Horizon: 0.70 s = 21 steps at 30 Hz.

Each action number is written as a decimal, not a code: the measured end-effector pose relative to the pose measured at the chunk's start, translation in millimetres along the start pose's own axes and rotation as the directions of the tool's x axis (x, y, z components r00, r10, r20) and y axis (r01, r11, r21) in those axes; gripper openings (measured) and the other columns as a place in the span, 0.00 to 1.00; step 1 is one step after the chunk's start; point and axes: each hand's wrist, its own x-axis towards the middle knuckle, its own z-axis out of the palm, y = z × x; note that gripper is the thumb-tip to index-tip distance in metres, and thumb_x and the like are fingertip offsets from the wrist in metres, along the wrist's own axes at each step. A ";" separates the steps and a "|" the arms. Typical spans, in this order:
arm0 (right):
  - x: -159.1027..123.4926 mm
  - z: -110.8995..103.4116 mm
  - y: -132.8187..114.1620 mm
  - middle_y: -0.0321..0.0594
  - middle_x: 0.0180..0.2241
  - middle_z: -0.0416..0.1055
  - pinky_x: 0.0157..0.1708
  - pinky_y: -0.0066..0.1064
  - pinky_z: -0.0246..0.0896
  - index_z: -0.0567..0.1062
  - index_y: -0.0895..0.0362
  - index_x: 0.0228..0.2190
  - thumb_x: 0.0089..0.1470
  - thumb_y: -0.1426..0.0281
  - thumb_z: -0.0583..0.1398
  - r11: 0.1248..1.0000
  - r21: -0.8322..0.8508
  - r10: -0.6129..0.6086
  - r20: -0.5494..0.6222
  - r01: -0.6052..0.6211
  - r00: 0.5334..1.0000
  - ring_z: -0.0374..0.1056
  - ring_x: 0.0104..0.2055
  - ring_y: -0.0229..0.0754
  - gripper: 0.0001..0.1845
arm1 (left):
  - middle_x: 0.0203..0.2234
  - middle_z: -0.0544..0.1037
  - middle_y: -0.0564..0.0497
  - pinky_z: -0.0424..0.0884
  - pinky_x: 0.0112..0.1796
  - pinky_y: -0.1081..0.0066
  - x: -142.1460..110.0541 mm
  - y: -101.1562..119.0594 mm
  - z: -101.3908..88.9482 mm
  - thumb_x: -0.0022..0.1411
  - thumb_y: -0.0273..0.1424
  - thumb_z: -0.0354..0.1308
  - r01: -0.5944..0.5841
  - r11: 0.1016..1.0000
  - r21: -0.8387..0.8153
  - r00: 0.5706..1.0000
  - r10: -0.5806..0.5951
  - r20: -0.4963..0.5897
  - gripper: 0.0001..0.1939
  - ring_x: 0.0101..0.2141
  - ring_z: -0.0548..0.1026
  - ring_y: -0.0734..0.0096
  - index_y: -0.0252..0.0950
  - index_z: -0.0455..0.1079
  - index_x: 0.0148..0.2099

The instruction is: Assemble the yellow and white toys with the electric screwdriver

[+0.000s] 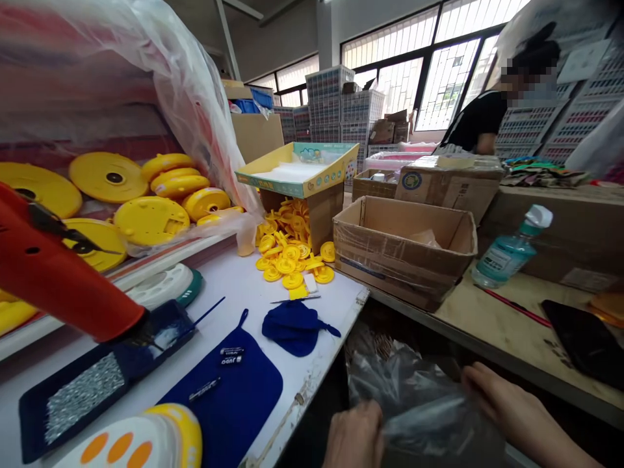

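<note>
At the bottom of the view, with the frame's centre taken as the dial, the left hand [353, 435] is seen at 6 o'clock beside a clear plastic bag [419, 406], and the right hand [517, 406] is laid against the bag at 5 o'clock. The fingers of both hands are bent and neither hand is spread wide, but whether the film is gripped by either cannot be told from this view. The bag is held below the edge of a white worktable [312, 312]. It is judged light, soft and slippery, so it would be most securely taken by a gathered fold of film rather than by a smooth face. On the table, a navy fabric pouch [292, 328] is placed near 6 o'clock and a navy pad [234, 396] at 7 o'clock. A navy tray of small metal parts [78, 400] is set at 8 o'clock, and an orange-red plastic casing [58, 276] intrudes at 9 o'clock. Large yellow plastic discs [107, 177] are stacked at 10 o'clock, while smaller yellow plastic discs [290, 260] are heaped near the centre. An open cardboard box [404, 250] is placed at 3 o'clock. Stacked plastic crates [336, 110] are seen at 12 o'clock, and a co-worker [478, 123] is seen beyond at 2 o'clock.
</note>
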 end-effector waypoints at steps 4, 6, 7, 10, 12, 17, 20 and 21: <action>5.2 -10.1 -4.5 0.42 0.38 0.74 0.30 0.36 0.67 0.70 0.47 0.37 0.57 0.63 0.52 0.996 0.085 -0.024 -0.132 0.036 0.991 0.75 0.35 0.50 0.08 | 0.36 0.78 0.45 0.70 0.37 0.65 -2.9 -3.6 -16.6 0.65 0.22 0.45 -0.004 0.999 0.046 0.985 0.012 -0.175 0.13 0.37 0.78 0.59 0.36 0.70 0.42; 4.7 -9.2 -7.1 0.43 0.41 0.75 0.35 0.37 0.68 0.68 0.46 0.42 0.59 0.63 0.52 0.984 0.163 -0.044 -0.179 0.074 0.983 0.75 0.39 0.50 0.10 | 0.37 0.77 0.45 0.69 0.39 0.65 -5.8 -6.7 -18.2 0.68 0.27 0.41 -0.020 0.999 0.047 0.973 0.030 -0.230 0.14 0.38 0.77 0.61 0.37 0.68 0.46; 3.3 -4.8 -7.0 0.42 0.38 0.76 0.35 0.37 0.68 0.68 0.46 0.41 0.60 0.63 0.52 0.980 0.186 -0.053 -0.133 0.077 0.990 0.75 0.38 0.50 0.09 | 0.36 0.77 0.46 0.69 0.38 0.66 -7.1 -9.7 -16.2 0.68 0.27 0.42 -0.021 0.999 0.048 0.971 0.032 -0.239 0.14 0.37 0.78 0.62 0.38 0.68 0.46; -2.2 17.6 -0.5 0.36 0.26 0.75 0.27 0.35 0.66 0.68 0.46 0.29 0.59 0.63 0.52 0.981 0.184 -0.079 0.122 0.056 0.989 0.76 0.29 0.50 0.08 | 0.30 0.78 0.50 0.68 0.31 0.70 -8.9 -20.9 -2.8 0.63 0.22 0.48 0.000 0.999 0.054 0.976 0.012 -0.218 0.10 0.31 0.79 0.64 0.38 0.69 0.38; -4.4 29.0 6.1 0.36 0.25 0.75 0.25 0.35 0.65 0.68 0.47 0.29 0.59 0.62 0.52 0.983 0.178 -0.062 0.151 0.034 0.987 0.75 0.27 0.51 0.08 | 0.29 0.79 0.52 0.68 0.30 0.70 -8.2 -24.3 5.3 0.62 0.21 0.49 0.014 0.998 0.054 0.979 -0.003 -0.203 0.10 0.31 0.79 0.65 0.39 0.69 0.36; -5.5 24.3 10.5 0.42 0.36 0.79 0.33 0.35 0.69 0.71 0.47 0.39 0.62 0.60 0.50 0.972 0.235 -0.008 0.026 0.002 1.000 0.77 0.37 0.51 0.11 | 0.38 0.79 0.47 0.70 0.39 0.66 -6.5 -17.5 6.5 0.69 0.27 0.42 0.017 0.999 0.034 0.987 -0.012 -0.160 0.13 0.39 0.78 0.61 0.38 0.69 0.44; -6.5 17.9 5.6 0.39 0.31 0.79 0.30 0.35 0.69 0.74 0.45 0.31 0.61 0.61 0.51 0.985 0.174 -0.050 0.174 0.019 0.983 0.78 0.34 0.53 0.13 | 0.34 0.81 0.48 0.71 0.35 0.67 -10.9 -17.6 5.4 0.66 0.24 0.47 0.030 0.999 0.013 0.998 -0.029 -0.050 0.12 0.35 0.80 0.60 0.39 0.71 0.43; -6.5 17.2 4.5 0.38 0.30 0.80 0.29 0.35 0.69 0.75 0.45 0.30 0.60 0.61 0.51 0.988 0.153 -0.060 0.208 0.028 0.976 0.78 0.34 0.54 0.13 | 0.33 0.81 0.49 0.71 0.35 0.67 -13.0 -18.1 6.3 0.65 0.24 0.47 0.040 0.999 0.006 0.999 -0.040 -0.017 0.12 0.34 0.80 0.60 0.40 0.71 0.42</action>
